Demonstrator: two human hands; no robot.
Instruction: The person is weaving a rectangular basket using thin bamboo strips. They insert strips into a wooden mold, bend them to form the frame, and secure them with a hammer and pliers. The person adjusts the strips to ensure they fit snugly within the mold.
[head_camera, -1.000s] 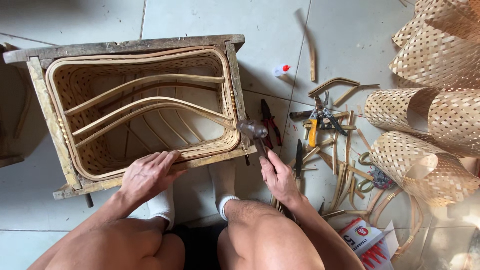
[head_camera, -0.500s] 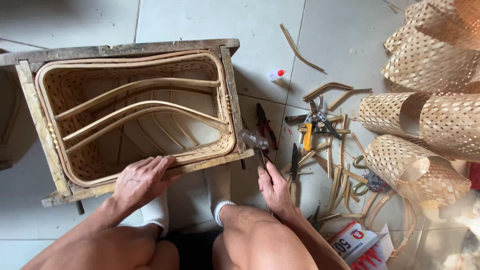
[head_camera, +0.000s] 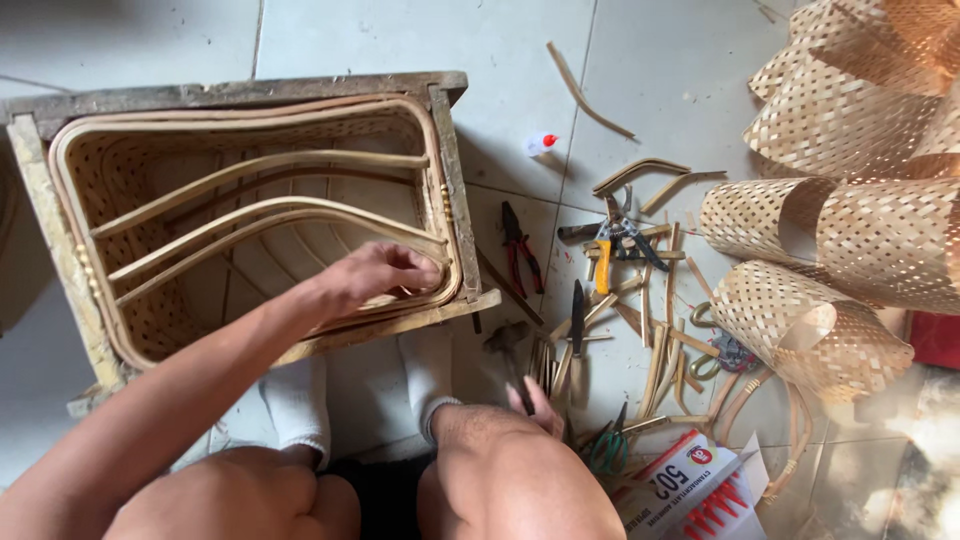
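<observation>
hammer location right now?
Head view, lower middle: the hammer lies on the floor tiles just right of the wooden frame's near corner, its handle under the right hand, left of the bamboo strips.
</observation>
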